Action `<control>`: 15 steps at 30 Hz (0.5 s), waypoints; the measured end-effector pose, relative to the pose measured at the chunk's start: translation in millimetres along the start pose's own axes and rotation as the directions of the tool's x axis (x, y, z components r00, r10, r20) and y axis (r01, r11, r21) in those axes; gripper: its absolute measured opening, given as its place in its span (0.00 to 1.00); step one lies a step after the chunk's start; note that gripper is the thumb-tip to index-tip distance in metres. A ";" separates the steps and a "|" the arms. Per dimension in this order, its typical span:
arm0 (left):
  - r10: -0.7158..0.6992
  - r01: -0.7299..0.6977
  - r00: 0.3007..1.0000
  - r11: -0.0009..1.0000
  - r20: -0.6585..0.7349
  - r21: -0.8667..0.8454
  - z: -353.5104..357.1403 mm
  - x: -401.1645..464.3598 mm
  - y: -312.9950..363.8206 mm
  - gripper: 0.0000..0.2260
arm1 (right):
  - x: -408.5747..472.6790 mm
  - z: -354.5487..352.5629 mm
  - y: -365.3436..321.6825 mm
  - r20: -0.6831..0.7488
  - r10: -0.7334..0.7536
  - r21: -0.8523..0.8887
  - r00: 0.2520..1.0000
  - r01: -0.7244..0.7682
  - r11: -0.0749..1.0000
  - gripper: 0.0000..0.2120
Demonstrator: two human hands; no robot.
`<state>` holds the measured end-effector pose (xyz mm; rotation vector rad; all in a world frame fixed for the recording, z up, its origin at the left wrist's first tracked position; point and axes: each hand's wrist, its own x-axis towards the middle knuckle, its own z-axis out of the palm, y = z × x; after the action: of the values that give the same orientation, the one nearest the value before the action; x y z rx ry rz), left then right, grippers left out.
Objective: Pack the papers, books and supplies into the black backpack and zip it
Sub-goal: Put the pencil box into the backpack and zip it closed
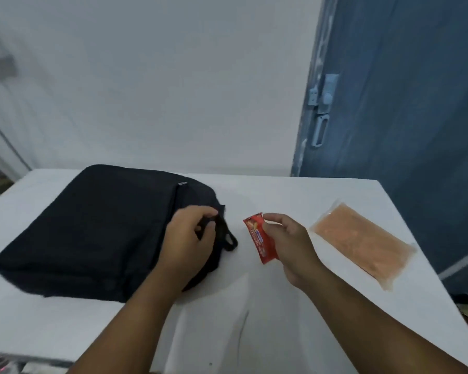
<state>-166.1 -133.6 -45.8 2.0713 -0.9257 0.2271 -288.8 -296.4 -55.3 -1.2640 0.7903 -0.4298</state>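
Looks mid-pack to me: the black backpack (92,228) lies flat on the left of the white table (281,201), long axis running left to right, top handle pointing right. Left hand (189,238) fingers grip that handle area; can't tell if it's zipped. Right hand (289,244) pinches a red snack packet (258,240), held roughly upright. An orange pouch (362,242) still sits unpacked, far right.

A white table (295,201) stands before a pale wall (160,76) and blue door (403,90).
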 end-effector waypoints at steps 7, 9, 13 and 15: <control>-0.333 0.264 0.942 0.823 0.051 0.503 -80.1 18.0 -62.4 0.16 | 5.5 104.9 -15.2 0.111 -0.151 -0.025 0.982 0.155 0.988 0.12; -0.293 0.260 0.956 0.885 0.027 0.387 -94.6 21.7 -76.7 0.09 | 11.1 130.3 -14.2 0.138 -0.173 -0.079 0.975 0.185 0.980 0.12; -0.430 0.429 0.898 0.903 -0.092 -0.037 -117.2 35.1 -82.0 0.03 | 20.8 173.6 -10.3 0.154 -0.145 -0.134 0.977 0.167 0.977 0.10; -0.444 0.435 0.892 0.894 -0.088 -0.107 -122.8 40.0 -84.9 0.03 | 23.3 192.9 -10.6 0.179 -0.127 -0.120 0.976 0.150 0.981 0.09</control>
<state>-60.1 -30.0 -2.4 2.1041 -0.3717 0.0569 -130.9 -184.8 -33.7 -1.4659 0.5944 -0.3798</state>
